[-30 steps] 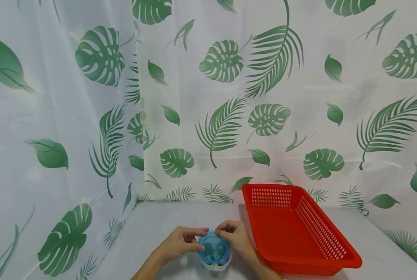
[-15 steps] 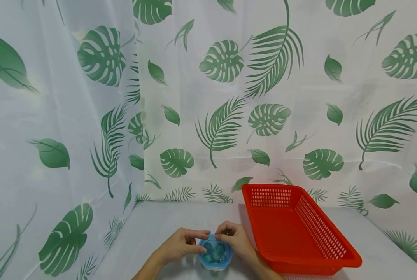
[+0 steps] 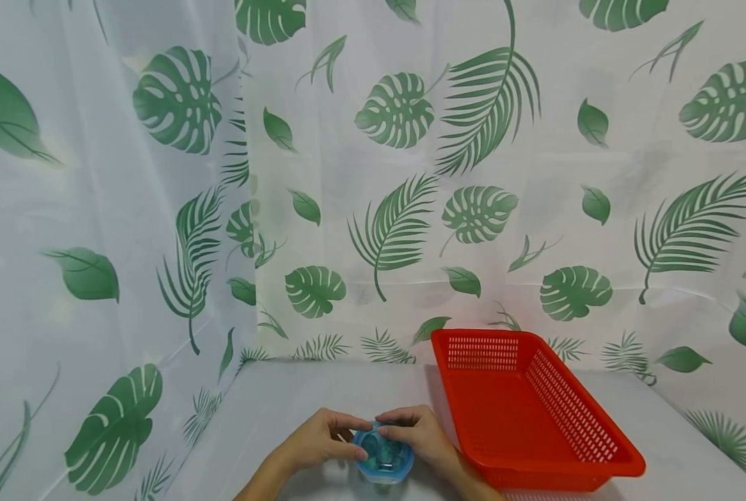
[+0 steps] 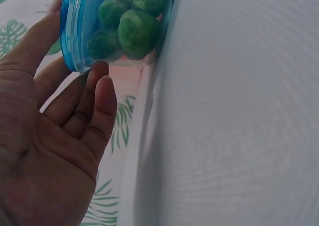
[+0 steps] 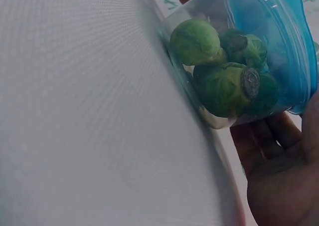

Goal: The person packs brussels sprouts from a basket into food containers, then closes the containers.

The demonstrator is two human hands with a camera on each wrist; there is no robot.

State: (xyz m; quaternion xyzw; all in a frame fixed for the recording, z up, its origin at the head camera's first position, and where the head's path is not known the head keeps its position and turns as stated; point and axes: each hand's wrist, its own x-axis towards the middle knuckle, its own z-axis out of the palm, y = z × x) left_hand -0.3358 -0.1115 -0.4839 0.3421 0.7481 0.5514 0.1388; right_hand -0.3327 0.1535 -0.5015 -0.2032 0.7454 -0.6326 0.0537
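Note:
A small clear plastic container [image 5: 209, 9] stands on the table, with several Brussels sprouts [image 5: 219, 91] showing through its wall. Its blue lid [image 4: 70, 34] sits on top, translucent in the middle. My left hand [image 3: 323, 440] holds the lid's left edge between thumb and index finger; the left wrist view shows its other fingers curled just under the rim. From the right, my right hand [image 3: 424, 437] grips the lid, its thumb on the top surface and index finger at the far edge. In the right wrist view, its remaining fingers lie beside the container.
A large red plastic basket [image 3: 492, 417] with slotted sides stands on the right, close to my right forearm. White sheeting printed with green leaves [image 3: 385, 229] hangs behind and to the left of the white table [image 3: 285, 383].
The lid, tilted up at its far side a second ago, has come down flat onto the container. My right thumb has shifted left over the lid's top, and the index finger has straightened.

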